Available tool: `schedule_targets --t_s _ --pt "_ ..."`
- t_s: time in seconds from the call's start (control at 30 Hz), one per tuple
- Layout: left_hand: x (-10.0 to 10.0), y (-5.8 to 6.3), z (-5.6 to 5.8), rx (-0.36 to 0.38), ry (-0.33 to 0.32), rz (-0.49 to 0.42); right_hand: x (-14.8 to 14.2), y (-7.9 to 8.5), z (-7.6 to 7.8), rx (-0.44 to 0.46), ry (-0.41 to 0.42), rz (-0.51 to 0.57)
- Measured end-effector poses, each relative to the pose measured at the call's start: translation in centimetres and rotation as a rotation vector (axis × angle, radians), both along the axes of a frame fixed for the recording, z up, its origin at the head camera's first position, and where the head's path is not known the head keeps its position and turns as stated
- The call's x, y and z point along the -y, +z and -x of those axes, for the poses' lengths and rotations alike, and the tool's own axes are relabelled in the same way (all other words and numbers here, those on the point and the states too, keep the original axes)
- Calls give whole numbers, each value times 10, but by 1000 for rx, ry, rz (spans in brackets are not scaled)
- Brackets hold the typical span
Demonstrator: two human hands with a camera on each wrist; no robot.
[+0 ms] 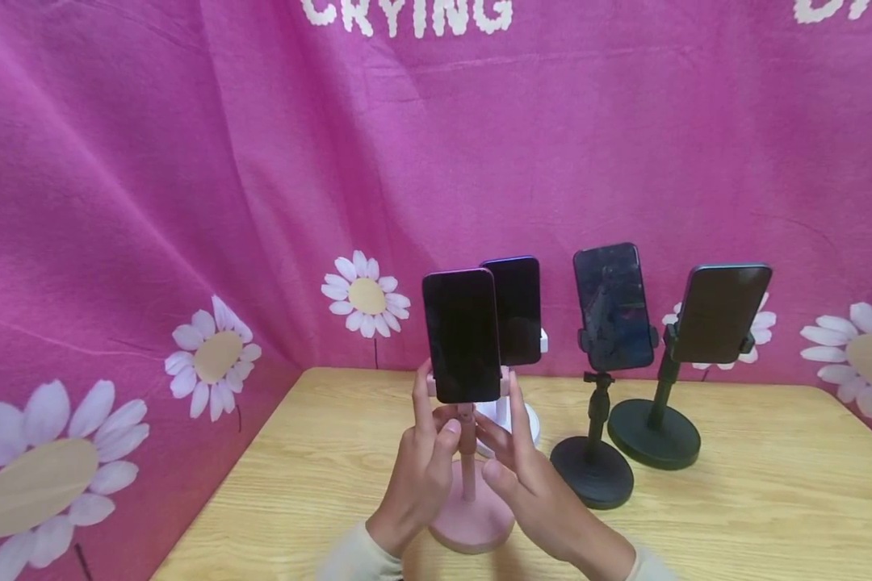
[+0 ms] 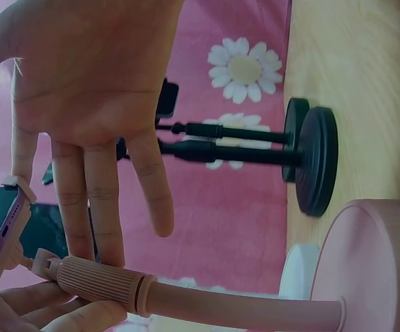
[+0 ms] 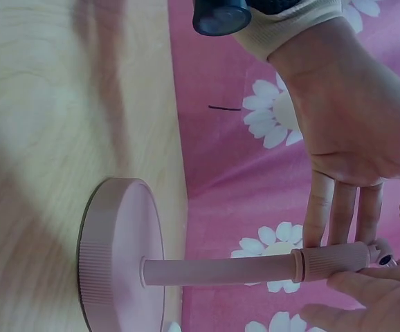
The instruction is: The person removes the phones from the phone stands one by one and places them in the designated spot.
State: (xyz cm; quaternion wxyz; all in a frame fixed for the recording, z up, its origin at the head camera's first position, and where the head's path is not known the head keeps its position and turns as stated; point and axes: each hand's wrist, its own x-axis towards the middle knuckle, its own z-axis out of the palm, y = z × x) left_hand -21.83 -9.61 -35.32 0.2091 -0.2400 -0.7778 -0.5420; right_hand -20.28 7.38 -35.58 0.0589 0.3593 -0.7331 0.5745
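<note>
A pink phone stand (image 1: pixel 468 520) stands upright between my hands, its clamp carrying a dark-screened, purple-edged phone (image 1: pixel 462 335). My left hand (image 1: pixel 414 476) has its index finger raised along the clamp's left end. On the other side, the index finger of my right hand (image 1: pixel 545 484) reaches the right end. In the left wrist view, straight fingers of the right hand (image 2: pixel 96 83) touch the ribbed collar (image 2: pixel 96 280) under the clamp. The right wrist view shows fingers of the left hand (image 3: pixel 356 117) extended against that collar (image 3: pixel 335 261). Both thumbs stay off the pole.
Right behind the pink stand, a white stand (image 1: pixel 530 424) bears another phone (image 1: pixel 519 311). Two black stands (image 1: pixel 592 472) (image 1: pixel 654 434) with phones stand to the right. Pink cloth (image 1: pixel 589 145) with daisies hangs behind and left of the wooden table (image 1: pixel 291 468).
</note>
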Motion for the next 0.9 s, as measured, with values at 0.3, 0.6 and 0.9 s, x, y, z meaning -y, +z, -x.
schedule_targets --t_s 0.3,0.6,0.9 --pt "-19 -1 -11 -39 -10 24 -21 0 -14 -44 -45 -47" --pt "-35 -2 -20 -53 -32 26 -38 0 -26 -58 -101 -93" --pt "-49 -2 -26 -31 -33 27 -45 -1 -37 -90 -198 -104"
